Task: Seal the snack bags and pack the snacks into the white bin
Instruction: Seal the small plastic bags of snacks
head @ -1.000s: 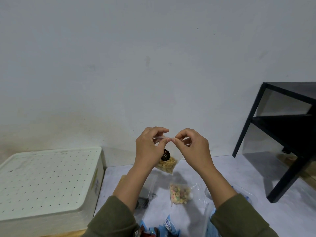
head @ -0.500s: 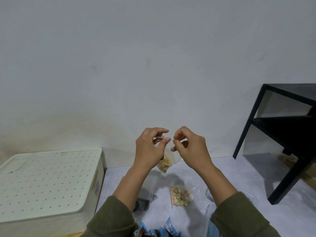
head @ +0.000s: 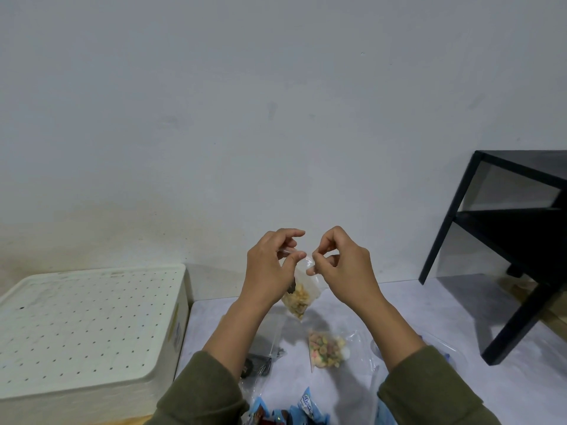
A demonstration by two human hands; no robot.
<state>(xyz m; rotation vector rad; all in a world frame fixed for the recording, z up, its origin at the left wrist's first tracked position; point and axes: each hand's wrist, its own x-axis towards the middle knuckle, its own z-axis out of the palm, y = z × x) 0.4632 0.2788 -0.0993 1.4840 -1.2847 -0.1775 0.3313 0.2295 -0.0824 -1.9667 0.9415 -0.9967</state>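
Both hands — left hand [head: 270, 268] and right hand [head: 343, 265] — pinch the top of a small clear snack bag [head: 299, 297] held up right of the lidded white bin [head: 92, 326], above a cereal bag [head: 326, 349].

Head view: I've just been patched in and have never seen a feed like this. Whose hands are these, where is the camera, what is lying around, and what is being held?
There is no machine here. A person wears a wide-angle camera on the head, looking forward and down, so the two arms in green sleeves are the wearer's own. The left hand and right hand are raised in front of the wall, both pinching the top edge of a small clear zip bag of yellowish snacks, which hangs in the air between them. Whether its strip is closed cannot be seen. Below, on the pale surface, lie a clear bag of colourful cereal rings, a bag with dark contents and blue snack packets at the bottom edge. The white bin, its perforated lid on, stands at the left; a black shelf at the right.
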